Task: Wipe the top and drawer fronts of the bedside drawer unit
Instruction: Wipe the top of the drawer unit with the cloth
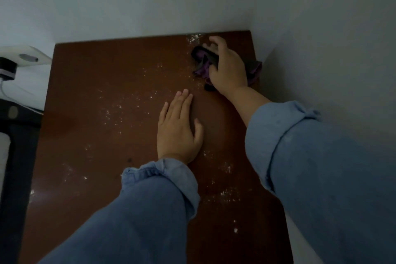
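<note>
The dark brown top of the bedside drawer unit (102,96) fills the middle of the head view, speckled with white dust. My right hand (227,68) presses a crumpled black and purple cloth (202,64) onto the far right corner of the top, close to both walls. My left hand (177,128) lies flat on the middle of the top, palm down, fingers together and holding nothing. The drawer fronts are out of sight below the frame.
Pale walls (321,49) close in behind and to the right of the unit. At the left edge stand a white object (27,58) and a dark piece of furniture (12,135) with a thin cable.
</note>
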### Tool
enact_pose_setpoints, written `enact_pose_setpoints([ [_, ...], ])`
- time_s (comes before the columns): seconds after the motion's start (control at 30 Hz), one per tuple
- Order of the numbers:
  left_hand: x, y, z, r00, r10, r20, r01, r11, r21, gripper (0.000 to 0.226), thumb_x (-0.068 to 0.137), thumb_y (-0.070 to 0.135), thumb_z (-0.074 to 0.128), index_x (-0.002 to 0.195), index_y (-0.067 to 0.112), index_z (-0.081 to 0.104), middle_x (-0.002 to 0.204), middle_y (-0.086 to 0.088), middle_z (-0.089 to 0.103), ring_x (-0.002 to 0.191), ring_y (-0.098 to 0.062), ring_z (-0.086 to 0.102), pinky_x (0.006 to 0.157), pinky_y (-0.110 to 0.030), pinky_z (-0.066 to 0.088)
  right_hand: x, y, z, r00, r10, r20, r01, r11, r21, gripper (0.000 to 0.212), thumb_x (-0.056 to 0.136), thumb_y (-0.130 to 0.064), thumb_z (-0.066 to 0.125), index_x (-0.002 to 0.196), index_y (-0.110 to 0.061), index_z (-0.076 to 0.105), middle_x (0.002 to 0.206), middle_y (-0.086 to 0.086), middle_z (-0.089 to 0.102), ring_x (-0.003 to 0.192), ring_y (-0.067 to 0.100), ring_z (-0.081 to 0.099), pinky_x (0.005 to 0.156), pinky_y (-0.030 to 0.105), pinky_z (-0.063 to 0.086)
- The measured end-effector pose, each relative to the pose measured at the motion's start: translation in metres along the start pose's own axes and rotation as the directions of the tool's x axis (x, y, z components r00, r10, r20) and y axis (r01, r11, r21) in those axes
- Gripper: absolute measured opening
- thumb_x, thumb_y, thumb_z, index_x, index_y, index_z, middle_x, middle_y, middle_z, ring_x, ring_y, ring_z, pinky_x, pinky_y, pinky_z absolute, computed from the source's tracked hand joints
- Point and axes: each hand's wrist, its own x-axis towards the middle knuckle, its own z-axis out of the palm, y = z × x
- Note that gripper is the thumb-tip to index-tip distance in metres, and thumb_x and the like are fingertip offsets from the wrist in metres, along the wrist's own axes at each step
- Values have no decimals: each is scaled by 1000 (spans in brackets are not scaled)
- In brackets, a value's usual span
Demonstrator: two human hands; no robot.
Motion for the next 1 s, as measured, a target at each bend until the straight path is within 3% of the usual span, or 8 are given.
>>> enact_pose_setpoints([
  [0.13,0,-1,2,1000,9,-22,-9,1000,2,61,85,34,33,143,13,39,152,0,34,143,-12,23,118,-31,8,-38,1,-3,1000,-25,2,24,999,31,47,81,-6,49,125,-21,55,123,4,61,116,24,53,99,39,44],
  [0.23,0,-2,3,999,23,-32,-23,1000,6,62,84,34,33,143,13,39,152,-2,35,142,-14,25,117,-29,6,-73,0,-7,1000,-27,-1,27,999,23,48,83,-5,49,128,-19,55,127,-1,60,121,21,50,110,33,32],
  [0.37,1,-5,4,999,31,-35,-31,1000,-2,60,85,31,37,142,14,39,152,-2,35,143,-15,25,117,-31,8,-120,-2,-12,1000,10,14,-10,1000,19,52,83,-5,50,132,-20,51,132,-5,58,124,17,48,113,24,20],
  [0.57,0,-7,5,998,44,-43,-44,999,0,59,86,31,36,142,13,39,152,-3,34,143,-16,24,118,-34,10,-198,-8,-15,998,59,-24,-56,995,87,51,77,-5,46,124,-19,58,124,-3,63,119,20,52,109,39,37],
  [1.0,-14,-1,-10,993,75,92,-78,996,31,59,91,32,33,145,9,34,155,-6,28,144,-18,21,118,-34,8,-228,-11,-10,997,50,-58,-47,997,54,50,77,-4,50,122,-21,59,121,-2,64,115,21,53,107,36,38],
])
